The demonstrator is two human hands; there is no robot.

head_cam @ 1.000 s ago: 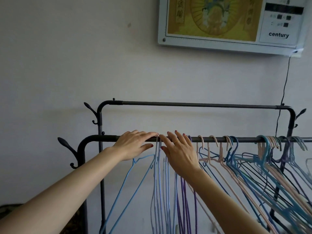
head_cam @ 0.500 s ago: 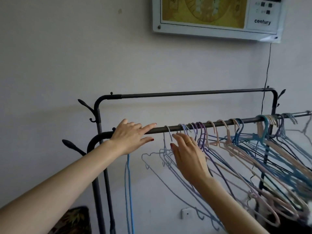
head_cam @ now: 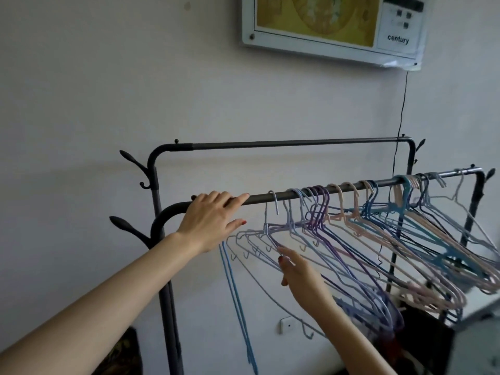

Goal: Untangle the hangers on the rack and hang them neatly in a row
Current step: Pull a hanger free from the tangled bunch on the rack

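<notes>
1. Head view: left hand [head_cam: 209,220] laid flat on front rail [head_cam: 270,197], fingers straight, gripping nothing.
2. Right hand [head_cam: 304,280] reaching among pale-blue hangers [head_cam: 270,236], fingers touching a wire; grip unclear.
3. Untangling under way; next, probably freeing one hook.
4. Hangers slanting down-right, crowded along rail's right half.

The word "century" is printed in dark letters on the white right panel of a wall-mounted framed display [head_cam: 332,28]; smaller markings above it appear illegible.
</notes>
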